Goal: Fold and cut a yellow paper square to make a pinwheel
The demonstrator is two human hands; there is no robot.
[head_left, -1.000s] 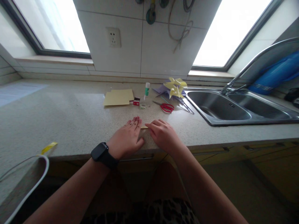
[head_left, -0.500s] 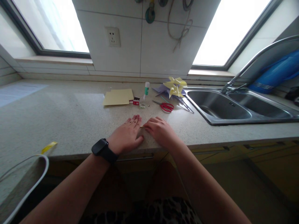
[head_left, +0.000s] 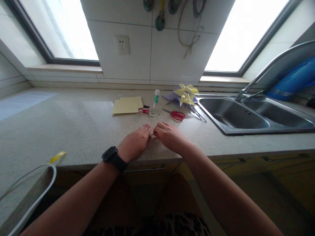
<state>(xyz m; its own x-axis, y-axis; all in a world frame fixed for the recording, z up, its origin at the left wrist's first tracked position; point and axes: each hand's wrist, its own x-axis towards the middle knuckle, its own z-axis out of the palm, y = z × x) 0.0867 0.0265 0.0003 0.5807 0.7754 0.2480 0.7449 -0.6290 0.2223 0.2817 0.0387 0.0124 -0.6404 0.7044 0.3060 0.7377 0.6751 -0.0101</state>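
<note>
A thin pale stick, perhaps rolled paper, shows in the narrow gap between my two hands near the counter's front edge. My right hand pinches its right end with curled fingers. On the other side, my left hand is closed over the left end, its thumb hidden beneath. A black watch is on my left wrist. Just beyond my hands are red-handled scissors, a roll of clear tape, a small red box and a glue stick.
Yellow paper sheets lie behind my left hand. Yellow and purple paper pinwheels rest beside the sink on the right. A white cable and a yellow strip are at the front left edge.
My left hand has turned from lying flat with the thumb out to closed over the stick. My right hand still pinches it. The whole view has shifted slightly.
</note>
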